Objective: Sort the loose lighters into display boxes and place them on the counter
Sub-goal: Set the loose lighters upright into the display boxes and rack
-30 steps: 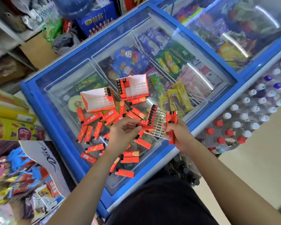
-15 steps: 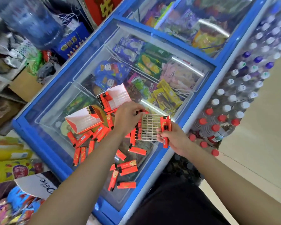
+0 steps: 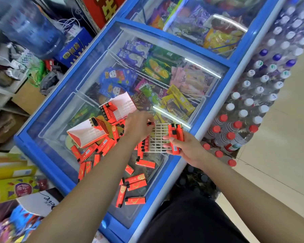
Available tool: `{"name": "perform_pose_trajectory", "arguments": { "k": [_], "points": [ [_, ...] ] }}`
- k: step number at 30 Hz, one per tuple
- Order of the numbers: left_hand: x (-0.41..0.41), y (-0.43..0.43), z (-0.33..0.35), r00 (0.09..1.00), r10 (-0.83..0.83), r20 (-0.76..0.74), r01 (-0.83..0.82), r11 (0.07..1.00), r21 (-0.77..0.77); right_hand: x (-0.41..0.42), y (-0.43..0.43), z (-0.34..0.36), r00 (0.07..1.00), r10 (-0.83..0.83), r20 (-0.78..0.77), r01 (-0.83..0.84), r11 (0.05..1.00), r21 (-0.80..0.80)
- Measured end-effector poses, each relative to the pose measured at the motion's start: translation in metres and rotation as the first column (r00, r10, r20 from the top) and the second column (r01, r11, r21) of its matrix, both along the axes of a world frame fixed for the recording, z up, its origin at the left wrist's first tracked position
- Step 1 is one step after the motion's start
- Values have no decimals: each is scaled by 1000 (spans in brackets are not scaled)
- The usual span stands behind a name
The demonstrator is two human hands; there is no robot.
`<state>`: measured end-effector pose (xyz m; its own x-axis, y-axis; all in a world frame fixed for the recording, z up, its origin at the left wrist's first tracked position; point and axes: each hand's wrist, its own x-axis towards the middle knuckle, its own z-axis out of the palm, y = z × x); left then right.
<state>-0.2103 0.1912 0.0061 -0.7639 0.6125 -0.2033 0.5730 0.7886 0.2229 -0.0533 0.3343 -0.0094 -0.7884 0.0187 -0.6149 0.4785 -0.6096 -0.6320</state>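
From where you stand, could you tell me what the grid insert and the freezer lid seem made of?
Grid insert: probably white moulded plastic, matte, with thin even ribs. Freezer lid: clear, glossy glass or acrylic; packets show through and it mirrors light.

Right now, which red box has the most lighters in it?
The far box: a full row of lighters lines its left side. The near box, beside the loose pile, holds only a few in one corner.

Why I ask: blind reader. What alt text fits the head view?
The left hand pinches a red lighter at a white grid tray; the right hand grips that tray plus spare lighters, over loose lighters on a glass freezer lid.
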Motion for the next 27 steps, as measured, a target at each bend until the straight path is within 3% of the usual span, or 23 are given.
{"name": "perform_pose_trajectory", "arguments": {
  "k": [4, 8, 11, 15, 21, 25, 27],
  "points": [
    [16, -8, 3, 997, 48, 57, -59, 973, 223, 0, 0, 2, 1000, -4, -23, 6, 996, 85],
    [43, -14, 18, 925, 42, 377, -228, 857, 463, -2, -3, 6, 999, -29, -36, 34, 988, 148],
    [54, -17, 26, 849, 17, 528, -317, 815, 485, -1, -6, 9, 997, -36, -69, 50, 976, 212],
    [61, -18, 25, 852, 41, 521, -359, 771, 526, 0, -11, 11, 994, -6, -110, 39, 955, 294],
    [66, -31, 17, 873, 107, 476, -397, 721, 567, 0, -13, 6, 994, -92, -63, 99, 988, 116],
    [66, -44, 18, 786, 33, 617, -431, 745, 509, -2, -14, -1, 993, -120, -14, 121, 989, 87],
    [65, -48, 19, 797, 32, 603, -411, 759, 504, -5, -14, -3, 993, -114, 11, 113, 988, 104]
  ]
}}
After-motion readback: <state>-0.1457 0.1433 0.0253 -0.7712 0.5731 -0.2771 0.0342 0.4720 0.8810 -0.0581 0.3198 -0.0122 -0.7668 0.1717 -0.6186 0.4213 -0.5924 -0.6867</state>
